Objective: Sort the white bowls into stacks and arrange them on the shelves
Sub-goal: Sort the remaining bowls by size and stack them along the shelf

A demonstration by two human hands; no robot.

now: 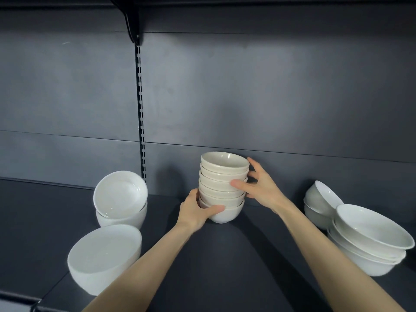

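Bowl stack on dark shelf, both hands gripping it.

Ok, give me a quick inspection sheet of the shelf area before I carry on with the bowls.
Surface: dark shelf, bare in the middle.
Job's things: tall stack of small bowls at centre back, leaning slightly; two-bowl pile left, top bowl tilted; wide bowl front left; large-bowl stack right; tilted bowls behind it.
Clutter: nothing seen.
Grippers: left hand grips the stack's base; right hand holds its middle, fingers on the rims.
Cables: nothing seen.
Surroundings: dark back panel, slotted upright.
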